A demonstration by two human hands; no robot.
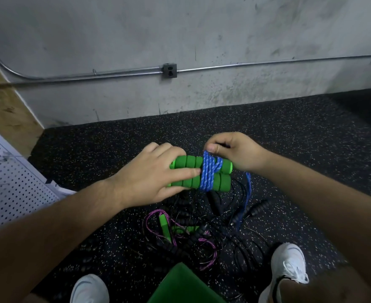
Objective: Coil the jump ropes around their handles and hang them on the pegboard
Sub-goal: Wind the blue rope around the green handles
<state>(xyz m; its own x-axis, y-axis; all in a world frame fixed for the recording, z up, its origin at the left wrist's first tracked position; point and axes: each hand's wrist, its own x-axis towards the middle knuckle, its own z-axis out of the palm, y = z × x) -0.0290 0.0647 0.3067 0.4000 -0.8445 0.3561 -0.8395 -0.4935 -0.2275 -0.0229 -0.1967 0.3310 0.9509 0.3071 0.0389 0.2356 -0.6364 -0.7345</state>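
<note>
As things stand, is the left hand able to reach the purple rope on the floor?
Probably not yet: the left hand holds the green handles while the right hand pinches the blue rope, and the purple rope lies below, tangled with black ropes.

Premises present as a home gym or training room set up in a basement or garage-type space. Flooring is black rubber matting (119, 149) flecked with white, of the kind laid in exercise areas, and it meets a bare, stained concrete wall (180, 29) carrying surface-mounted metal conduit (267, 64) and an exposed outlet box (170, 70). A white pegboard (12, 184) stands at the left edge beside an unfinished plywood panel (7, 110), a tangled heap of jump ropes (202, 228) lies on the matting, and the person wears white trainers (289, 265).
</note>
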